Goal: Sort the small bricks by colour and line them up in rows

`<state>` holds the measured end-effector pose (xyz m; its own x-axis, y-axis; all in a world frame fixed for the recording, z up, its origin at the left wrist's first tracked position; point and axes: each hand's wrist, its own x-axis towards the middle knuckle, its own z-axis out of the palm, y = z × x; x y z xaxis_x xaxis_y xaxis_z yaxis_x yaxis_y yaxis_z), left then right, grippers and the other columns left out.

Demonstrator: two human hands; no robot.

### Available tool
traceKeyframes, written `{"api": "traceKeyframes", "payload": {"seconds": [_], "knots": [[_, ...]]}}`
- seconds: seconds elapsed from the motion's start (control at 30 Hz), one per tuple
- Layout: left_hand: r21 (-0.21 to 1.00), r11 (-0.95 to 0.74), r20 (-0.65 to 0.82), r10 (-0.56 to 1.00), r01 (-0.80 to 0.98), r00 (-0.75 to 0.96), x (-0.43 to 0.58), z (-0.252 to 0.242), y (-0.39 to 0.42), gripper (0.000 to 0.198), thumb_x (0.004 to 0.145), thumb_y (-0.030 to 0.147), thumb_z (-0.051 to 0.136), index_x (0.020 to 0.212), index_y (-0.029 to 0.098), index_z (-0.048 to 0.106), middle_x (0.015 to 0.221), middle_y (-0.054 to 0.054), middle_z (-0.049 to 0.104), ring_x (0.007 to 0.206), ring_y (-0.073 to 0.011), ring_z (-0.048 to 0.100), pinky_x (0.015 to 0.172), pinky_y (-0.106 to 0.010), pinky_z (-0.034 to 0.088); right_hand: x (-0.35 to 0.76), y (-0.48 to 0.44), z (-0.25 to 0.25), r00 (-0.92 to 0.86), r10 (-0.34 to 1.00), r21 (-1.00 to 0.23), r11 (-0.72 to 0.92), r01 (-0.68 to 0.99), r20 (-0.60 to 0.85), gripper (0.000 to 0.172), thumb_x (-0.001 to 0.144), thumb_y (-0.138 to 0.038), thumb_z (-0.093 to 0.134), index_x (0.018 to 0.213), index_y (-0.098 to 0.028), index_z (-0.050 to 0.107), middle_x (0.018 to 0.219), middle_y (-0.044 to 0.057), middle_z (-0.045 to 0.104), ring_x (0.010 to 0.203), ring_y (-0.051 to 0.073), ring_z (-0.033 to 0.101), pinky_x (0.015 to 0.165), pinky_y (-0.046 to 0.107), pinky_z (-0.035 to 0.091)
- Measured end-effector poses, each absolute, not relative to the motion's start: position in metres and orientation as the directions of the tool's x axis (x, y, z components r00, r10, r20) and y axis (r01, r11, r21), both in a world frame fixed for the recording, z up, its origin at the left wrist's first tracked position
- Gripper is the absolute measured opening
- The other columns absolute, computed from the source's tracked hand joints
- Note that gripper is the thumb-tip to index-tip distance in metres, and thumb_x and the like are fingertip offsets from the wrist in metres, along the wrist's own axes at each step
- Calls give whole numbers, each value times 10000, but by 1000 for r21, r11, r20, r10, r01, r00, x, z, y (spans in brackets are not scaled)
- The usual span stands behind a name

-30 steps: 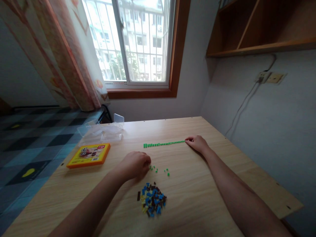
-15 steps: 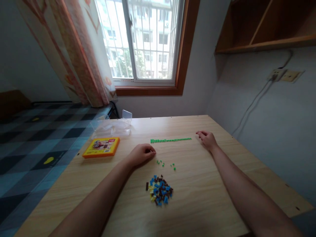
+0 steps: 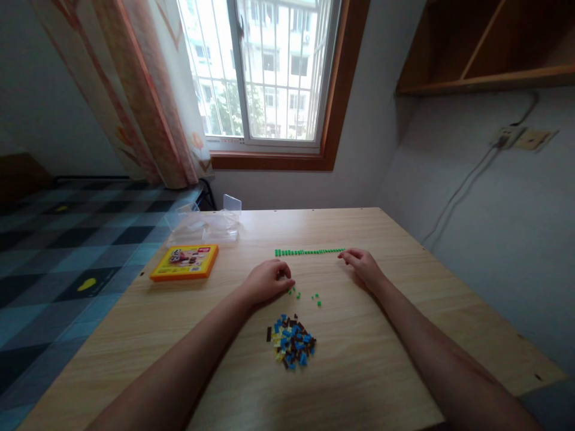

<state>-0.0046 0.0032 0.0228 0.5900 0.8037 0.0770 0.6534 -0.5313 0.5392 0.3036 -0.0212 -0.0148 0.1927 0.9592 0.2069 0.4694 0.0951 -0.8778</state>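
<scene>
A straight row of small green bricks (image 3: pixel 309 251) lies across the middle of the wooden table (image 3: pixel 404 335). My right hand (image 3: pixel 363 267) rests on the table just right of the row's end, fingers stretched out and holding nothing. My left hand (image 3: pixel 268 280) lies with fingers curled, its fingertips pinched next to a few loose green bricks (image 3: pixel 305 295); whether a brick is in the pinch is hidden. A small pile of blue, brown and yellow bricks (image 3: pixel 291 346) sits nearer to me, between my forearms.
An orange box (image 3: pixel 185 262) lies at the table's left side, with a clear plastic container (image 3: pixel 204 226) behind it. A window, a curtain and a wall shelf are beyond the table. A checkered surface lies to the left.
My left hand has slid right to the loose green bricks. My right hand moved off the row's end, then came back close to it and slightly nearer to me. The view shifted a little.
</scene>
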Motion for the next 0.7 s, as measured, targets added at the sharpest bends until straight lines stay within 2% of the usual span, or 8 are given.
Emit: {"api": "traceKeyframes", "payload": {"seconds": [0.03, 0.1, 0.17, 0.23, 0.33, 0.47, 0.7], "knots": [[537, -534, 86, 804, 652, 588, -5, 22, 3, 172, 795, 358, 657, 809, 190, 690, 875, -42, 665, 800, -192, 598, 699, -287, 433, 298, -27, -12, 106, 974, -874, 130, 467, 202, 370, 801, -502, 652, 833, -156, 778, 812, 75, 739, 797, 223, 646, 756, 317, 497], [534, -543, 107, 804, 649, 585, -7, 21, 4, 171, 813, 353, 643, 777, 189, 677, 840, -36, 659, 777, -188, 590, 678, -282, 420, 289, -39, -4, -174, 966, -841, 254, 478, 193, 288, 829, -422, 664, 864, -163, 784, 884, 78, 751, 835, 215, 655, 768, 312, 496], [533, -552, 128, 802, 641, 584, -8, 20, 4, 195, 838, 359, 620, 757, 188, 666, 805, -32, 656, 750, -182, 578, 658, -280, 405, 282, -49, 5, -359, 915, -783, 356, 510, 182, 222, 865, -332, 648, 924, -177, 795, 849, 68, 740, 765, 183, 638, 695, 283, 476], [537, -556, 147, 802, 634, 579, -9, 19, 6, 218, 857, 364, 603, 745, 187, 664, 779, -29, 656, 726, -177, 568, 643, -279, 392, 276, -57, 12, -462, 868, -714, 440, 545, 183, 195, 880, -265, 633, 945, -196, 803, 796, 52, 712, 672, 149, 600, 613, 255, 435], [542, -562, 170, 802, 626, 572, -11, 17, 9, 252, 874, 383, 589, 738, 186, 666, 754, -26, 652, 705, -171, 557, 637, -279, 381, 268, -63, 14, -498, 836, -627, 518, 581, 229, 188, 891, -236, 634, 964, -212, 805, 803, 43, 699, 656, 129, 595, 606, 244, 422], [548, -569, 179, 796, 613, 579, -11, 15, 12, 305, 894, 417, 565, 725, 182, 660, 731, -21, 641, 684, -165, 545, 631, -281, 368, 259, -60, 7, -494, 823, -547, 559, 623, 278, 158, 895, -279, 670, 952, -221, 806, 804, 39, 705, 691, 134, 620, 646, 248, 433], [556, -578, 198, 790, 597, 580, -10, 14, 12, 333, 901, 424, 554, 687, 179, 627, 705, -16, 615, 671, -160, 530, 627, -277, 360, 256, -60, 5, -536, 794, -517, 600, 611, 287, 107, 869, -224, 691, 857, -221, 797, 787, 24, 709, 693, 128, 627, 659, 241, 431]]}}
